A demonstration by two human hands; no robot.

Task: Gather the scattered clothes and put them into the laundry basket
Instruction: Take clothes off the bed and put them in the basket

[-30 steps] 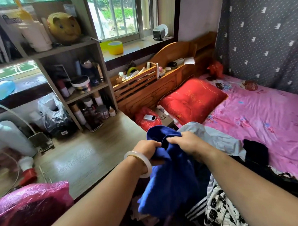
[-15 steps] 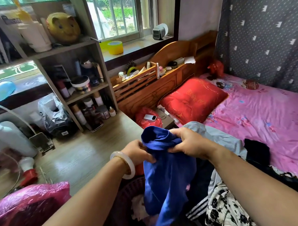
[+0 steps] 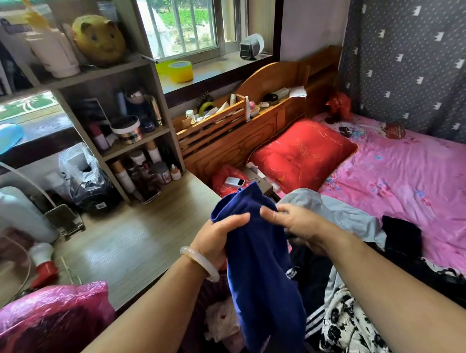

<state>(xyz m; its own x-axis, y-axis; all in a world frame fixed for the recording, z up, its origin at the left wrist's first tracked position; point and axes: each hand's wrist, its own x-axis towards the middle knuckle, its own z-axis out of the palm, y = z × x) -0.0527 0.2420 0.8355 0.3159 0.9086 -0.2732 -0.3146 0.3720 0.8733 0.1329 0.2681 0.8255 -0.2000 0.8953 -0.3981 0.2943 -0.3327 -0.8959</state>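
Note:
I hold a dark blue garment (image 3: 260, 268) up in front of me. My left hand (image 3: 218, 238), with a pale bangle on the wrist, grips its left edge near the top. My right hand (image 3: 295, 224) pinches the right edge loosely, thumb on the cloth. The garment hangs down over a dark laundry basket (image 3: 209, 290) that holds pale clothes (image 3: 222, 323). On the pink bed (image 3: 403, 185) to the right lie a grey garment (image 3: 337, 211), a black one (image 3: 401, 233), a striped dark one (image 3: 314, 319) and a black-and-white floral one (image 3: 345, 329).
A wooden desk (image 3: 123, 248) runs along the left, backed by a shelf of bottles and jars (image 3: 134, 143). A pink plastic bag (image 3: 46, 318) sits at the near left. A red pillow (image 3: 300, 152) lies against the wooden headboard (image 3: 251, 130).
The blue garment has come up off the pile and swung left, so it now hangs over the basket. My right hand's grip has loosened to a pinch.

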